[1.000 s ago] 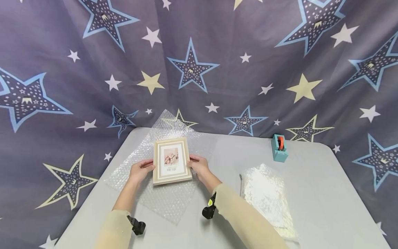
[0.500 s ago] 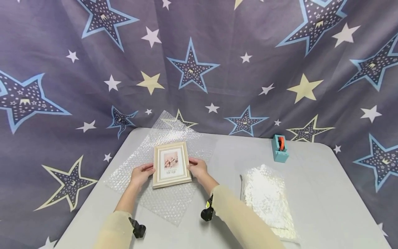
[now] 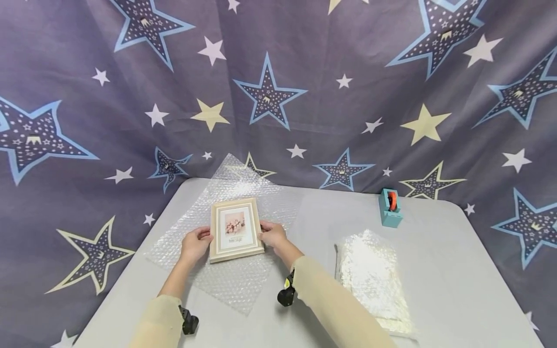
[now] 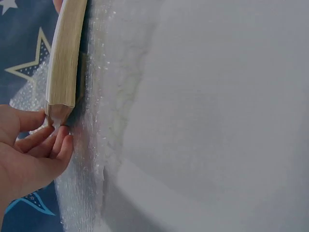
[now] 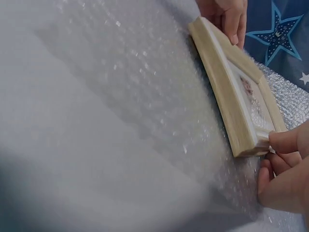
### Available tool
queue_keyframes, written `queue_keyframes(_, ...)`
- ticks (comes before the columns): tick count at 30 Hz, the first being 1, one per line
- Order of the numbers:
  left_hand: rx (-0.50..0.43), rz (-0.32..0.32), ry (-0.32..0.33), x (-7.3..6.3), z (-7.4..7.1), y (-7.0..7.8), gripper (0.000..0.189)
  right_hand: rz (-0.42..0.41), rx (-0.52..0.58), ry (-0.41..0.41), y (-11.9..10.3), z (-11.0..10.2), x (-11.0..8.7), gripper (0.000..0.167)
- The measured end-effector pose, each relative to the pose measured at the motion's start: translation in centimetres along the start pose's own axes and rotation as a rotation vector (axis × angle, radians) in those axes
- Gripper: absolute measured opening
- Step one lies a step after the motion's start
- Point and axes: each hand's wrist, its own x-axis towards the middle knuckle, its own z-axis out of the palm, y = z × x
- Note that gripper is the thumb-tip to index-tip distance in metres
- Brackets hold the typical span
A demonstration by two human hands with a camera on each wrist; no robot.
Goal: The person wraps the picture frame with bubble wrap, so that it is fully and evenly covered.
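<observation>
The picture frame (image 3: 236,230) is face up over a sheet of bubble wrap (image 3: 230,287). The left hand (image 3: 194,245) pinches its nine o'clock edge, the right hand (image 3: 274,236) its three o'clock edge. Well apart on the table (image 3: 313,217), a tape dispenser (image 3: 390,212) stands toward three, a plastic packet (image 3: 372,275) lies toward four. A starry curtain (image 3: 304,96) hangs at twelve.

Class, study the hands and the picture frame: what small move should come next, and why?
Probably settle the picture frame flat on the bubble wrap: the left hand and right hand grip its opposite sides, and the wrap lies spread beneath.
</observation>
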Motion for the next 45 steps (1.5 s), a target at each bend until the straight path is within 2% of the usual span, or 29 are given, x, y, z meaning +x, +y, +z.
queue_keyframes(2,0.047,0.007,0.007,-0.1,0.0,0.2,0.036,0.003,-0.012,-0.031,0.4,0.0,0.4,0.051)
queue_keyframes(3,0.058,0.008,0.005,-0.2,0.0,0.3,0.036,-0.023,-0.006,-0.049,0.9,-0.1,0.9,0.052)
queue_keyframes(7,0.095,0.015,-0.003,-0.4,0.1,0.6,0.036,-0.032,-0.01,-0.091,1.7,-0.3,1.6,0.052)
queue_keyframes(9,0.104,0.022,-0.002,-0.5,0.1,0.6,0.035,-0.031,-0.003,-0.105,1.5,-0.4,1.3,0.051)
queue_keyframes(10,0.11,0.027,0.002,-0.5,0.1,0.6,0.035,0.004,-0.004,-0.105,1.0,-0.5,0.8,0.05)
queue_keyframes(14,0.128,0.047,0.016,-0.8,0.3,0.3,0.035,0.019,-0.048,-0.106,0.5,-0.6,-0.2,0.049)
queue_keyframes(19,0.151,0.055,0.023,-1.1,0.3,0.1,0.036,0.012,-0.114,-0.113,0.7,-0.6,-0.6,0.049)
queue_keyframes(23,0.146,0.075,0.038,-1.0,0.1,0.1,0.036,-0.024,-0.154,-0.111,0.8,-0.7,-0.2,0.05)
queue_keyframes(27,0.158,0.115,0.026,-1.0,-0.2,0.4,0.037,-0.054,-0.161,-0.132,0.4,-1.4,-0.1,0.053)
queue_keyframes(31,0.202,0.176,-0.01,-1.1,-1.1,0.9,0.043,-0.15,-0.226,-0.149,-0.5,-3.0,-0.5,0.052)
queue_keyframes(34,0.267,0.24,-0.034,-1.2,-2.0,1.3,0.046,-0.248,-0.336,-0.179,-0.7,-4.2,-1.4,0.046)
queue_keyframes(36,0.316,0.277,-0.05,-1.3,-2.6,1.4,0.048,-0.316,-0.441,-0.229,-0.5,-4.9,-2.2,0.044)
queue_keyframes(40,0.389,0.371,-0.094,-1.5,-3.4,1.3,0.052,-0.484,-0.74,-0.304,0.2,-5.9,-4.4,0.037)
queue_keyframes(45,0.418,0.481,-0.169,-1.9,-3.5,1.2,0.053,-0.698,-1.097,-0.266,0.7,-6.0,-6.7,0.02)
